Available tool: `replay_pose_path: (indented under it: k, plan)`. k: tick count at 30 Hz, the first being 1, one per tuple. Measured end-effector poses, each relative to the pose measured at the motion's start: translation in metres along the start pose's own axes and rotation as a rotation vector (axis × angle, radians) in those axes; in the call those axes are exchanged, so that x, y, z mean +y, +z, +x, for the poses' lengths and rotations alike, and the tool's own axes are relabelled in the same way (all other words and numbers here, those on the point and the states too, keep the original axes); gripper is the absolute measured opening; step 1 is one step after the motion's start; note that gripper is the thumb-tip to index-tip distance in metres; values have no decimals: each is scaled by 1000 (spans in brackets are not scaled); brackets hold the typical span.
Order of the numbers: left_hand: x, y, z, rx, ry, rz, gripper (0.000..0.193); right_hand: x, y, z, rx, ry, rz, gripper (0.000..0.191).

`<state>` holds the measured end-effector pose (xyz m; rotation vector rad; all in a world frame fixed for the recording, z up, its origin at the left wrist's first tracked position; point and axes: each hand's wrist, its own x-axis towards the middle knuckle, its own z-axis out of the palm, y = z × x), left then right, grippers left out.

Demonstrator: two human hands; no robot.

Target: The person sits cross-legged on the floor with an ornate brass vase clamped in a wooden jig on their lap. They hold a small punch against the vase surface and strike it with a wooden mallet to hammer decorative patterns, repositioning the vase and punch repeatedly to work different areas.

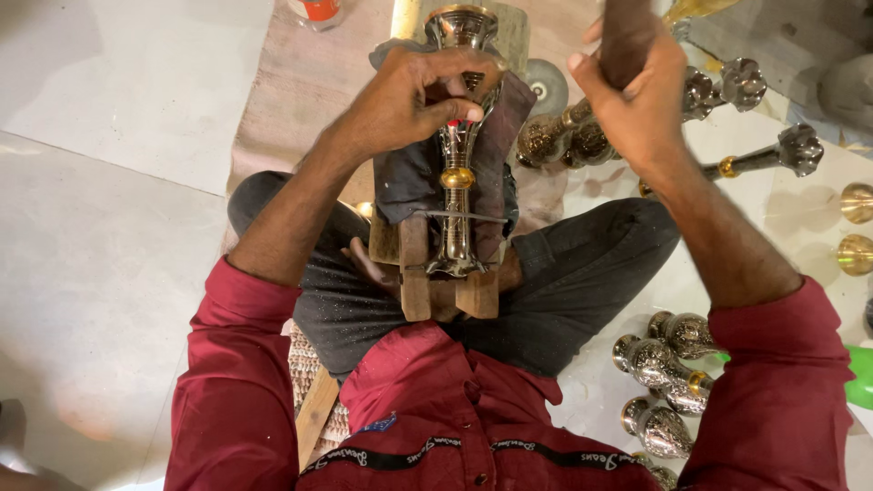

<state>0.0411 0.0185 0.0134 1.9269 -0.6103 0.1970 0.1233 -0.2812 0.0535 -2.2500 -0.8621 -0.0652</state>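
Note:
A shiny engraved metal vase [457, 205] with a brass ring lies lengthwise on a wooden block [416, 273] padded with dark cloth, between my crossed legs. A thin wire crosses its stem. My left hand [409, 95] pinches a small tool with a red tip against the vase's neck. Raised at the upper right, my right hand [637, 86] grips a dark wooden handle [626, 36]; its upper end runs out of view.
Several engraved metal vases [659, 373] lie on the floor at my right knee. More long-stemmed metal pieces [759, 159] and brass cups [855, 227] lie at the far right. A round metal disc [546, 86] sits beyond the block. A green object [859, 377] shows at the right edge.

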Motion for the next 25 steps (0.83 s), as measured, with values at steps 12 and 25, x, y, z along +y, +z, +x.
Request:
replay_pose_path:
  k: [12, 25]
  plan:
    - [1, 1, -7, 58, -34, -98, 37, -16, -6, -39, -52, 70, -427, 28]
    - [-17, -3, -90, 475, -166, -332, 45, 4, 80, -126, -108, 363, -49, 46]
